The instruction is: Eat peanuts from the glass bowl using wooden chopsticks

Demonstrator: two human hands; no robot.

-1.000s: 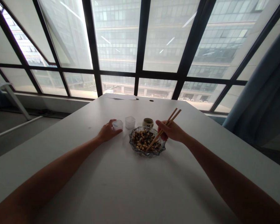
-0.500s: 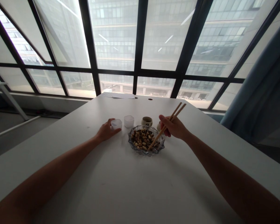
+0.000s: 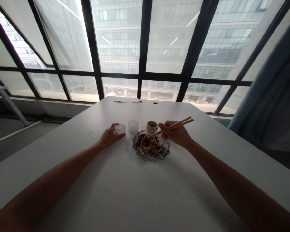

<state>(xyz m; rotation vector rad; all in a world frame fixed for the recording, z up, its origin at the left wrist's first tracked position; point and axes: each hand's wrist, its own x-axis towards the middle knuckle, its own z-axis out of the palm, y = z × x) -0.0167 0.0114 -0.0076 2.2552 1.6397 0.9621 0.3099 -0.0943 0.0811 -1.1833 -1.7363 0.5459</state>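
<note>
My left hand (image 3: 110, 136) is closed around the side of a small translucent plastic cup (image 3: 120, 129) standing on the table. A second cup of the same kind, a translucent plastic cup (image 3: 133, 126), stands just to its right. My right hand (image 3: 176, 131) grips a pair of wooden chopsticks (image 3: 177, 124). Their tips reach into the mixed nuts and seeds (image 3: 148, 149) in a scalloped glass bowl (image 3: 151, 158); whether they pinch a piece is too small to tell. Behind the bowl is a small cream ceramic cup (image 3: 151, 126) with dark marks, beside my right hand.
The white table (image 3: 135, 193) runs forward to a large black-framed window (image 3: 141, 75). White papers (image 3: 122, 99) lie at its far edge, near two dark round holes. A blue curtain (image 3: 263, 87) hangs on the right, and another table's white frame (image 3: 13, 106) stands on the left.
My right hand has tilted the chopsticks lower, and their tips have moved from the bowl's near right part to its back left. The left hand and both plastic cups have stayed in place.
</note>
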